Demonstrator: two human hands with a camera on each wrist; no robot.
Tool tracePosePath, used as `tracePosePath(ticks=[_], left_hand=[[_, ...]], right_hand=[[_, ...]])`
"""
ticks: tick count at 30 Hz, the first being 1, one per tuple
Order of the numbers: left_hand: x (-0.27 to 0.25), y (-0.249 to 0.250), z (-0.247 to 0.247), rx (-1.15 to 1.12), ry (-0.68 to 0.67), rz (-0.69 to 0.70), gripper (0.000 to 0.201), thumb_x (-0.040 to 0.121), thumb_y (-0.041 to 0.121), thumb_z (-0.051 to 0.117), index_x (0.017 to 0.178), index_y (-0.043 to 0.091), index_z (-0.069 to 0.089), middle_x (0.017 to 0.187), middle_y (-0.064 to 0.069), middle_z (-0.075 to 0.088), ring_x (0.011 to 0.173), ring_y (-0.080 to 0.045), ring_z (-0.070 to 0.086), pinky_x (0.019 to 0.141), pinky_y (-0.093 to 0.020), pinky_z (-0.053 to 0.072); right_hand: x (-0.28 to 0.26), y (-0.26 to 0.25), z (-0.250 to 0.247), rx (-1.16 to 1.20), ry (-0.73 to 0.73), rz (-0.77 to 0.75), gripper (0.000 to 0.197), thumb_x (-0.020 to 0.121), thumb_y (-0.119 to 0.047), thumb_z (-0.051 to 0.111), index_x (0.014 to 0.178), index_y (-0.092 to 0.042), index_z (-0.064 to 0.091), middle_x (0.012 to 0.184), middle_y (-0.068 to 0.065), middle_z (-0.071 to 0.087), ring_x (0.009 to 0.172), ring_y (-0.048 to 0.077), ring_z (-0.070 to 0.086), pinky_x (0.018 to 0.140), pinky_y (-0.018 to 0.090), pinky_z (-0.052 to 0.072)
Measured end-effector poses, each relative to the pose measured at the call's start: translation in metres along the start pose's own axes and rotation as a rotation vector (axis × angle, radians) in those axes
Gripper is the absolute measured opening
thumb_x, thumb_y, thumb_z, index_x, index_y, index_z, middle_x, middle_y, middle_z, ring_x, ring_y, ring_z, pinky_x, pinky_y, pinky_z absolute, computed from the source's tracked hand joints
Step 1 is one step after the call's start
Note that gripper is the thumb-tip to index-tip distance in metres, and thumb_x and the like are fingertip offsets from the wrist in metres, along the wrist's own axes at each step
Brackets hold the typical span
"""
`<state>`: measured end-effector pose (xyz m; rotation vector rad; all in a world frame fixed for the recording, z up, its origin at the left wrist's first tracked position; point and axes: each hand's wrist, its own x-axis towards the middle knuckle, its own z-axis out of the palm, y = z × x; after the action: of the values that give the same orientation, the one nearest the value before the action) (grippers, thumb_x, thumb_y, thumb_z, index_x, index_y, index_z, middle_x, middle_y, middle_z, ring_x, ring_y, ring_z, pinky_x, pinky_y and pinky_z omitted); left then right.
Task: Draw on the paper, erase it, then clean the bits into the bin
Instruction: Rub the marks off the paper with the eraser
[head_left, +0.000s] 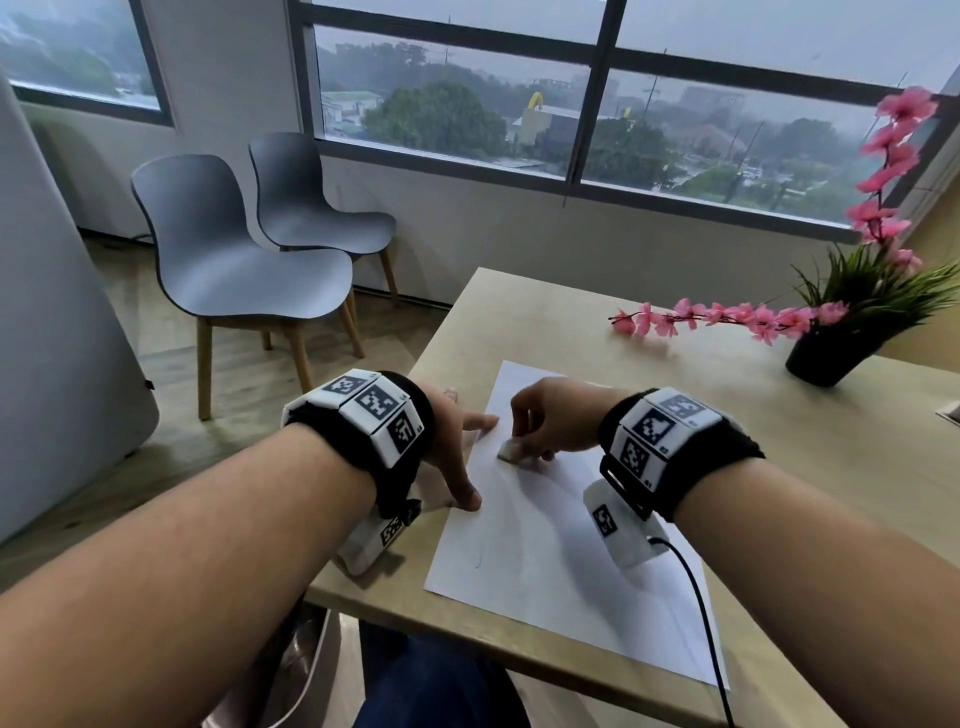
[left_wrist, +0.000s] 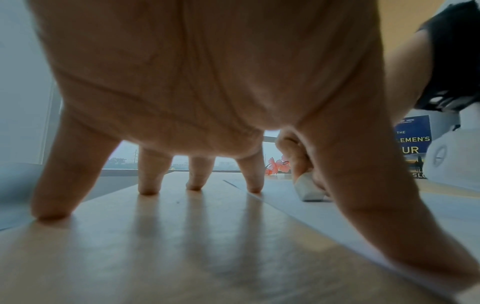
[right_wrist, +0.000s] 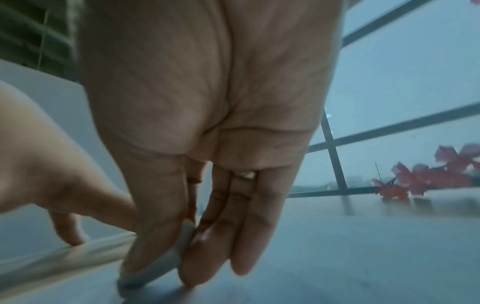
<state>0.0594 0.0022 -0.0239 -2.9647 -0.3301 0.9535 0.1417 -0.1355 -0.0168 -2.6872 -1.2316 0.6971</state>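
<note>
A white sheet of paper (head_left: 561, 561) lies on the wooden table (head_left: 831, 467), with a faint pencil mark near its left edge. My right hand (head_left: 545, 426) pinches a small white eraser (head_left: 511, 451) and holds it down on the sheet's upper left part. The eraser (left_wrist: 310, 190) shows low on the sheet in the left wrist view, and in the blurred right wrist view it (right_wrist: 153, 265) sits between thumb and fingers. My left hand (head_left: 457, 447) stands spread, straight fingertips pressing the table and the paper's left edge (left_wrist: 254, 190).
A black pot of green grass and pink blossom sprays (head_left: 841, 332) stands at the table's far right. A book with a blue cover (left_wrist: 413, 144) is upright beyond the right wrist. Two grey chairs (head_left: 249, 260) stand on the floor to the left.
</note>
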Motion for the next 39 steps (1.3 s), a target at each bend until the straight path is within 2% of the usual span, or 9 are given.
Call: tracePosePath(ticks=[7, 12, 17, 21, 28, 30, 34, 36, 39], left_hand=[[0.001, 0.000, 0.000, -0.010, -0.010, -0.003, 0.114, 0.061, 0.072, 0.070, 0.144, 0.053, -0.006, 0.159, -0.008, -0.015, 0.147, -0.028, 0.010, 0.117, -0.040, 0.022], [-0.001, 0.000, -0.001, -0.008, -0.006, -0.004, 0.112, 0.062, 0.071, 0.070, 0.144, 0.053, -0.005, 0.159, -0.007, -0.014, 0.147, -0.026, 0.010, 0.117, -0.039, 0.021], [-0.003, 0.001, -0.002, -0.015, -0.002, 0.001, 0.111, 0.064, 0.070, 0.069, 0.145, 0.052, -0.005, 0.160, -0.007, -0.013, 0.147, -0.026, 0.010, 0.115, -0.037, 0.022], [-0.001, 0.000, -0.002, -0.028, -0.015, -0.003, 0.112, 0.063, 0.071, 0.070, 0.144, 0.053, -0.005, 0.159, -0.007, -0.014, 0.147, -0.027, 0.011, 0.115, -0.037, 0.022], [-0.003, 0.001, -0.002, -0.034, -0.003, 0.008, 0.111, 0.064, 0.070, 0.070, 0.145, 0.053, -0.004, 0.160, -0.006, -0.012, 0.147, -0.027, 0.009, 0.116, -0.038, 0.021], [-0.003, 0.001, -0.002, -0.031, -0.004, 0.004, 0.110, 0.064, 0.070, 0.070, 0.145, 0.053, -0.003, 0.160, -0.006, -0.012, 0.147, -0.027, 0.010, 0.115, -0.038, 0.022], [-0.006, 0.002, -0.003, -0.030, -0.002, -0.005, 0.110, 0.064, 0.069, 0.070, 0.145, 0.052, -0.003, 0.160, -0.005, -0.009, 0.147, -0.027, 0.012, 0.115, -0.039, 0.023], [-0.007, 0.004, -0.004, -0.018, -0.014, -0.010, 0.110, 0.065, 0.067, 0.071, 0.146, 0.051, -0.001, 0.160, -0.005, -0.004, 0.146, -0.027, 0.015, 0.114, -0.039, 0.025], [-0.009, 0.012, -0.012, 0.032, -0.018, -0.016, 0.111, 0.063, 0.061, 0.077, 0.148, 0.045, 0.008, 0.154, -0.002, 0.025, 0.135, -0.025, 0.036, 0.108, -0.039, 0.035]], right_hand=[[-0.007, 0.003, 0.003, 0.023, -0.114, -0.060, 0.026, 0.081, -0.043, 0.074, 0.084, -0.019, 0.065, 0.090, 0.005, 0.075, 0.074, 0.011, 0.064, 0.079, 0.030, 0.052], [-0.005, 0.004, -0.002, -0.014, -0.023, -0.011, 0.028, 0.082, -0.043, 0.072, 0.087, -0.016, 0.065, 0.085, 0.003, 0.075, 0.069, 0.011, 0.061, 0.071, 0.028, 0.049], [-0.021, 0.002, 0.005, -0.038, -0.128, -0.078, 0.027, 0.083, -0.044, 0.071, 0.087, -0.018, 0.064, 0.082, 0.000, 0.073, 0.073, 0.010, 0.062, 0.080, 0.032, 0.051], [-0.015, 0.006, 0.001, -0.026, -0.059, -0.033, 0.026, 0.083, -0.043, 0.071, 0.090, -0.018, 0.065, 0.087, 0.000, 0.074, 0.078, 0.012, 0.064, 0.084, 0.035, 0.051], [-0.032, 0.008, 0.007, -0.031, -0.151, -0.064, 0.027, 0.081, -0.047, 0.072, 0.081, -0.022, 0.063, 0.077, -0.003, 0.070, 0.072, 0.010, 0.061, 0.075, 0.029, 0.050], [-0.028, 0.014, 0.003, -0.022, -0.125, -0.037, 0.029, 0.081, -0.047, 0.073, 0.085, -0.021, 0.064, 0.083, -0.002, 0.072, 0.074, 0.010, 0.062, 0.071, 0.026, 0.048], [-0.026, 0.017, 0.001, -0.037, -0.040, -0.004, 0.026, 0.082, -0.046, 0.072, 0.082, -0.022, 0.062, 0.075, -0.006, 0.068, 0.070, 0.010, 0.060, 0.068, 0.027, 0.045], [-0.031, 0.018, 0.006, -0.044, -0.051, -0.020, 0.025, 0.083, -0.045, 0.071, 0.081, -0.022, 0.061, 0.072, -0.007, 0.065, 0.068, 0.009, 0.058, 0.066, 0.026, 0.045], [-0.039, 0.018, 0.010, -0.025, -0.080, -0.023, 0.024, 0.083, -0.047, 0.069, 0.084, -0.024, 0.061, 0.077, -0.007, 0.069, 0.071, 0.009, 0.059, 0.068, 0.026, 0.044]])
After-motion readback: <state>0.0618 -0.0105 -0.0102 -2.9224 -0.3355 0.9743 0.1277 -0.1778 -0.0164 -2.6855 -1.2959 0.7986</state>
